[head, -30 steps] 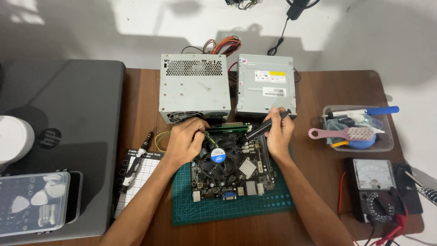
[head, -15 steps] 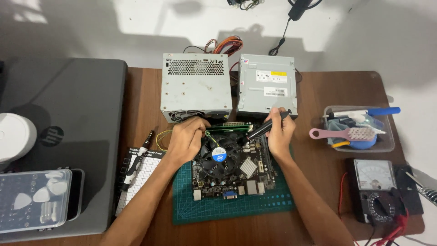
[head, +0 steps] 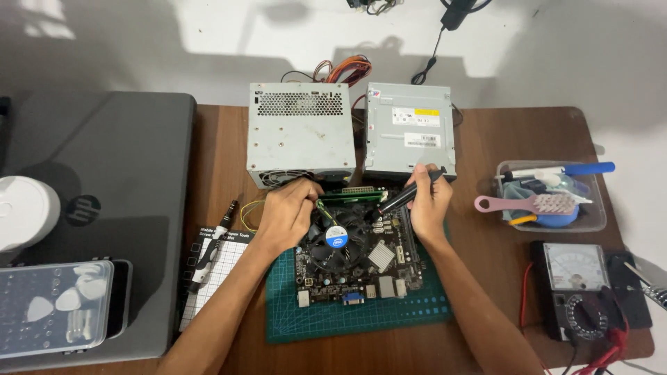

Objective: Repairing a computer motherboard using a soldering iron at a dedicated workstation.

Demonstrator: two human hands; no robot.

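The circuit board (head: pixel 358 260) lies flat on a green cutting mat (head: pixel 333 316) near the front middle of the brown table (head: pixel 500 139), with a round black fan (head: pixel 337 239) at its centre and a silver finned block (head: pixel 381 255) just beside the fan. It looks stiff, thin and light, but fragile: the small parts and pins on its face would likely bend or crack under pressure, so it seems best held by its bare edges, never by the fan or the sockets. The left hand (head: pixel 288 214) rests curled on the board's upper left corner, fingers pressed against the green strip (head: pixel 351 196) standing along the back edge; whether it pinches that strip I cannot tell. The right hand (head: pixel 427 205) is closed around a dark pen-shaped screwdriver (head: pixel 403 198), tip slanted down toward the board's upper right part. Behind the board stand two grey metal boxes: the left box (head: pixel 300 132) has a perforated grille on top and coloured wires trailing behind, the right box (head: pixel 408 132) carries a white rectangular label with a yellow strip and a second white label below it. To the left of the mat lies a white gridded sheet (head: pixel 215 278) with a black header band and a second screwdriver (head: pixel 208 250) on it, then a closed grey laptop (head: pixel 104 160) bearing a clear plastic case (head: pixel 52 305). To the right sit a clear tray (head: pixel 549 201) with a pink brush and blue tools, and a black dial meter (head: pixel 577 285) with red leads.
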